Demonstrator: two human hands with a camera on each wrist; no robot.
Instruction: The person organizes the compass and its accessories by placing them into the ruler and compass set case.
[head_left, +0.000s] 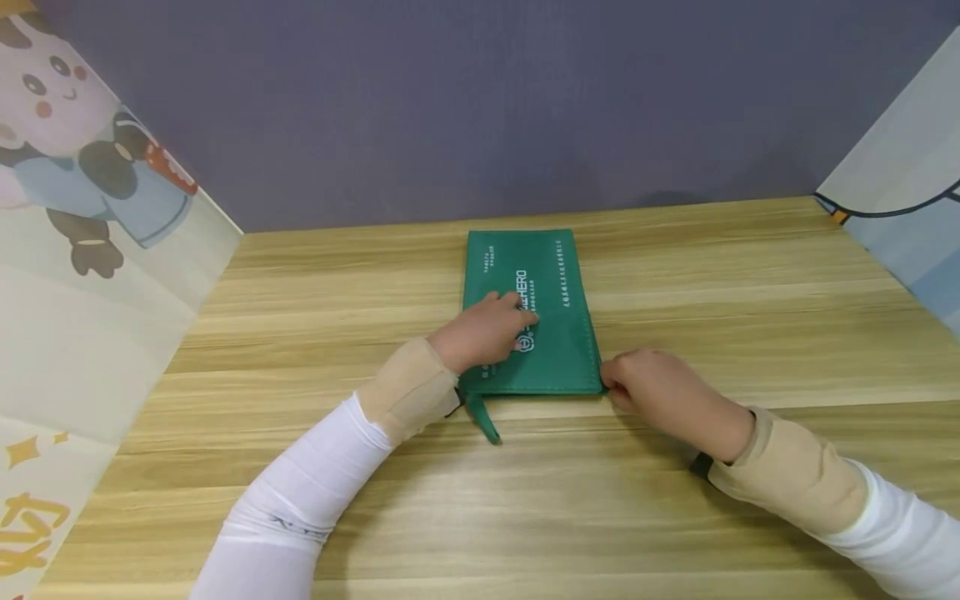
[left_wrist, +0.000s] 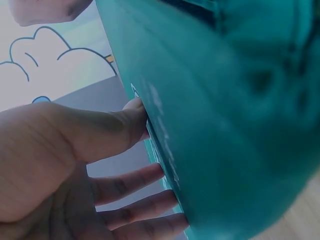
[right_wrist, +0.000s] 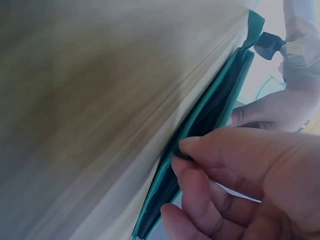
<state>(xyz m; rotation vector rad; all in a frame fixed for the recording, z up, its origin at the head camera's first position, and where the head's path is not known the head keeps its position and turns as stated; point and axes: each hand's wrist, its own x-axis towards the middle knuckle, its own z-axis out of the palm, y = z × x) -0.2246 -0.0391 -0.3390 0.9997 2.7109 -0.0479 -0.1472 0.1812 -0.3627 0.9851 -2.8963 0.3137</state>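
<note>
A green zip pouch (head_left: 551, 354) with white printing lies flat on the wooden table, its wrist loop (head_left: 483, 419) hanging off the near left corner. My left hand (head_left: 483, 329) rests on top of the pouch, fingertips touching the printed face; in the left wrist view the fingers look fairly straight. At the near right corner is my right hand (head_left: 667, 392). Thumb and forefinger pinch a small dark zipper pull (right_wrist: 182, 154), as the right wrist view shows. Along that edge the pouch gapes a little, with a dark inside; its contents cannot be made out.
The wooden table (head_left: 300, 292) runs back to a dark grey-purple panel (head_left: 450, 108). Cartoon-printed walls (head_left: 67, 333) stand at left and right. Both wrists wear beige wraps (head_left: 411, 390) over white sleeves.
</note>
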